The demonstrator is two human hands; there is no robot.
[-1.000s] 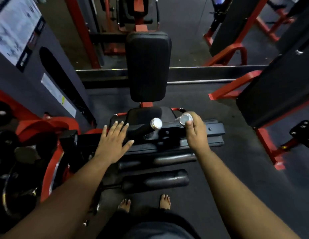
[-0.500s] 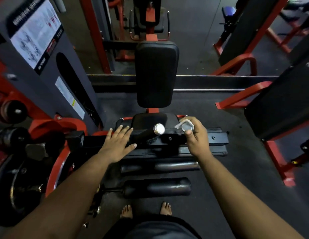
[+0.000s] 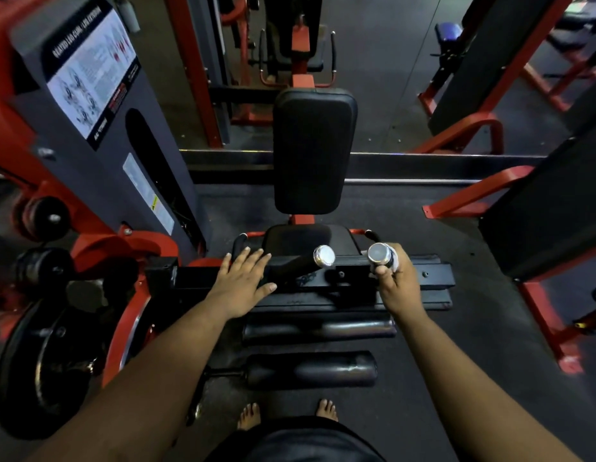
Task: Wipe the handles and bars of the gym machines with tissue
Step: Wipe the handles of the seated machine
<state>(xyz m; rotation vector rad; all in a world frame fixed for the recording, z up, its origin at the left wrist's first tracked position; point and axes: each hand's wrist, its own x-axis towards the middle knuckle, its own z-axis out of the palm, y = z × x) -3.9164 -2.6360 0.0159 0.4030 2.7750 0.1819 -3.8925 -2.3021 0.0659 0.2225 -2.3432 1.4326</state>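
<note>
left hand (image 3: 240,282): flat, fingers spread | right hand (image 3: 395,282): grip curled, clasping

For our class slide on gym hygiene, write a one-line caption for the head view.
Right hand wraps tissue round a chrome-capped handle; left hand rests flat on the machine's frame.

Instruction placard (image 3: 90,75) upper left on grey weight-stack shroud (image 3: 150,181). Black backrest pad (image 3: 314,151) centre. Bare feet (image 3: 286,416) bottom centre on dark floor (image 3: 389,95).

Shiny chrome handle caps (image 3: 324,256), smooth glossy vinyl back pad (image 3: 314,150), crumpled white tissue (image 3: 394,260), red painted metal frame (image 3: 471,190).
</note>
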